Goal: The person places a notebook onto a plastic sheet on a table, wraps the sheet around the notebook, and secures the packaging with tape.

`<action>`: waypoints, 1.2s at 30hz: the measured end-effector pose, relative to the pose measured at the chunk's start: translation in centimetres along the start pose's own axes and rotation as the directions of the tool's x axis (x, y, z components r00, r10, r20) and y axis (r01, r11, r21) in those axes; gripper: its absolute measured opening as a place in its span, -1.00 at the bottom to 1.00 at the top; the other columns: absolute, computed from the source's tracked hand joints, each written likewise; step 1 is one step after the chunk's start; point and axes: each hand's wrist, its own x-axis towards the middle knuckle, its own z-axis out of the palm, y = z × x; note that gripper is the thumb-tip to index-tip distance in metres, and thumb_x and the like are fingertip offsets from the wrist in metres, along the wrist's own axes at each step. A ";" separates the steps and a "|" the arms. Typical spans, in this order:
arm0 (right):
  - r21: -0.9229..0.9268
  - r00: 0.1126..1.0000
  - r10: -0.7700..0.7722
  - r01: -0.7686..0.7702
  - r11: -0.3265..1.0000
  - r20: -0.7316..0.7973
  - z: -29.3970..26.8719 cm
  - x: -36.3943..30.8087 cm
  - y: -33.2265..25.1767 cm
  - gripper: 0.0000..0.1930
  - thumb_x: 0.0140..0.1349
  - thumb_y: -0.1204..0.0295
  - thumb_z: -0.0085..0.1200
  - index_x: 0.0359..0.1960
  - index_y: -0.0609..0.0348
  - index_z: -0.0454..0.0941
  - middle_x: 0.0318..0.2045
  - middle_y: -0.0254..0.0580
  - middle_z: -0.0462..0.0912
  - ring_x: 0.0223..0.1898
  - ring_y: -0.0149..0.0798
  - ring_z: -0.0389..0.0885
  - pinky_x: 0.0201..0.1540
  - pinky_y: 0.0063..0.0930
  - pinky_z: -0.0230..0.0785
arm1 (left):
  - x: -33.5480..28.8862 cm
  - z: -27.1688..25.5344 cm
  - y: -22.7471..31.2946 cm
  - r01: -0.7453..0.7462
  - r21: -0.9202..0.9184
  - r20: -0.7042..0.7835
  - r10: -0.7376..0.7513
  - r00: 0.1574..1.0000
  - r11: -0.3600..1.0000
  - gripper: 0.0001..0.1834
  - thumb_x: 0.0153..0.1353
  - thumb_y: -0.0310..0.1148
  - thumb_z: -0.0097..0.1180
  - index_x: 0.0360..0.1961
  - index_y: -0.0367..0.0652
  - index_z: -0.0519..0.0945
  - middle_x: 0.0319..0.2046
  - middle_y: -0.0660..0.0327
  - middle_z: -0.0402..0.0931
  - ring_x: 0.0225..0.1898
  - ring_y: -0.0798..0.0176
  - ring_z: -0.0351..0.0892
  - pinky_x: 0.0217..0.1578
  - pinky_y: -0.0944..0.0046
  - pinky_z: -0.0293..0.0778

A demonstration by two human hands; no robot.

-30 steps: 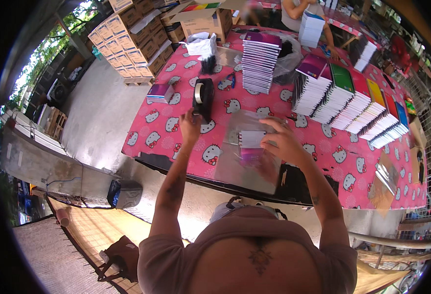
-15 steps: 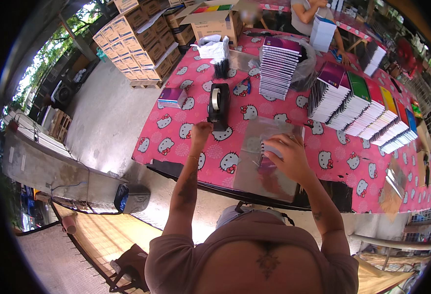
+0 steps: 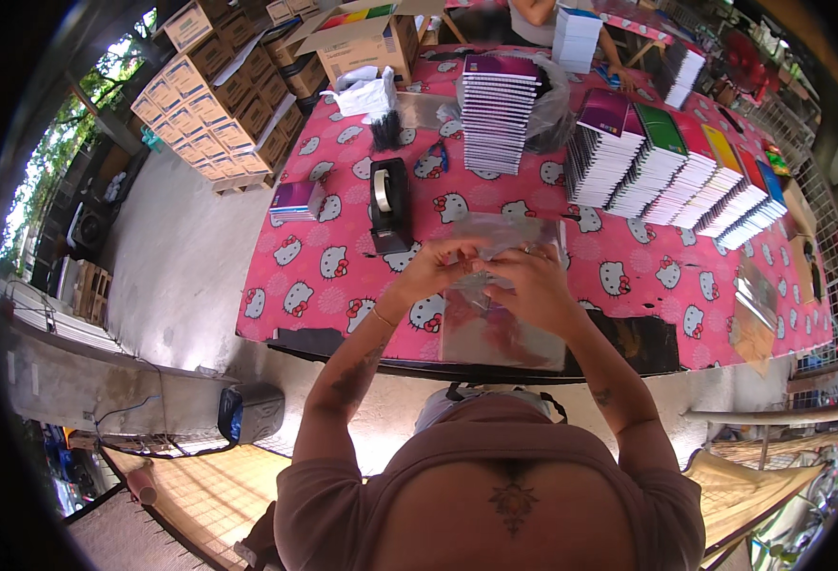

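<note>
My left hand is closed in a pinch, its fingertips meeting those of my right hand; what they hold, if anything, is too small to make out. With fingers bent, my right hand grips crumpled clear plastic. Beneath both hands lie flat clear plastic sheets at the table's near edge. A black tape dispenser with a pale roll stands just beyond my left hand. Farther left is a short stack of purple-covered notebooks.
A tall stack of spiral notebooks rises beyond my hands. Rows of notebooks with coloured covers fill the right side. Blue-handled pliers, a white bag and an open carton lie farther back. Another person's hand shows behind.
My left hand has moved from the tape dispenser's near end rightward to my right hand over the plastic. The whole view has shifted, so the table sits farther left and higher.
</note>
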 end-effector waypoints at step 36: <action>0.813 0.960 -0.063 -0.196 0.548 0.273 5.2 0.5 12.8 -0.41 0.29 0.25 0.21 0.33 0.11 0.34 0.21 -0.19 0.49 0.25 -0.27 0.38 0.24 -0.31 0.29 | 1.8 4.3 -5.1 0.244 -0.154 -0.041 -0.253 0.967 0.957 -0.42 0.27 -0.20 0.30 0.23 -0.30 0.51 0.11 0.12 0.57 0.12 0.28 0.50 0.15 0.23 0.39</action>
